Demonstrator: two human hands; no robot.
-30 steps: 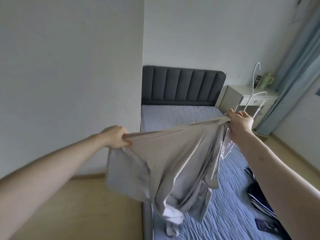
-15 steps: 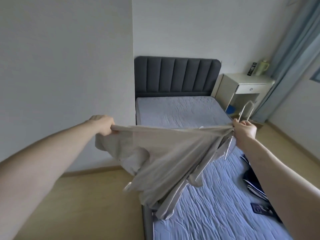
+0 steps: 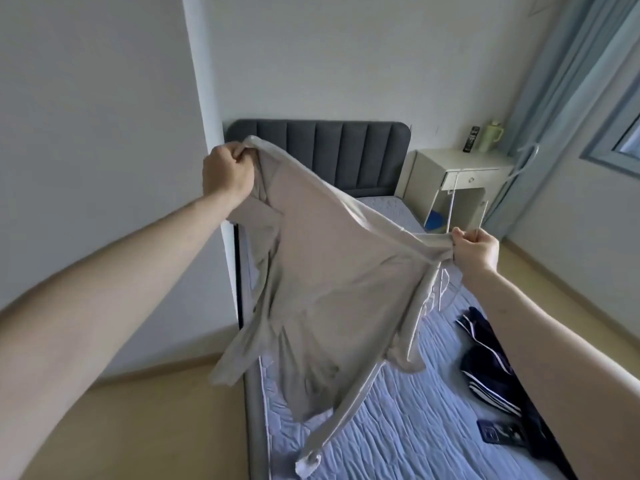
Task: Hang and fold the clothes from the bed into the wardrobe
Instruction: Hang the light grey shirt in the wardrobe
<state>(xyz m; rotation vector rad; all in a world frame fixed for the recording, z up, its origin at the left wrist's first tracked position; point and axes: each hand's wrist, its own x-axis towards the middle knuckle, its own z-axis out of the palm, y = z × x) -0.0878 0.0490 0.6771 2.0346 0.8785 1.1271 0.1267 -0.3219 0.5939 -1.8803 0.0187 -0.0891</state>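
Observation:
A beige shirt [image 3: 332, 285] hangs spread in the air over the bed [image 3: 408, 420]. My left hand [image 3: 227, 173] grips one top corner of it, raised high near the headboard. Lower and to the right, my right hand [image 3: 476, 252] grips the other end of the shirt together with a thin white wire hanger [image 3: 453, 202], whose hook rises toward the curtain. One sleeve trails down to the mattress. A dark navy garment with white stripes [image 3: 488, 372] lies on the bed's right side.
A dark grey headboard [image 3: 346, 147] stands at the far end. A white nightstand [image 3: 460, 181] with a green jug and a remote stands right of it. Blue curtains [image 3: 568, 98] hang at the right. A white wall [image 3: 104, 150] runs along the left, with wooden floor [image 3: 156, 427] below.
My left hand has lifted its end of the shirt well above the right, so the fabric now slopes down to the right and hangs more open. The hanger stands up higher.

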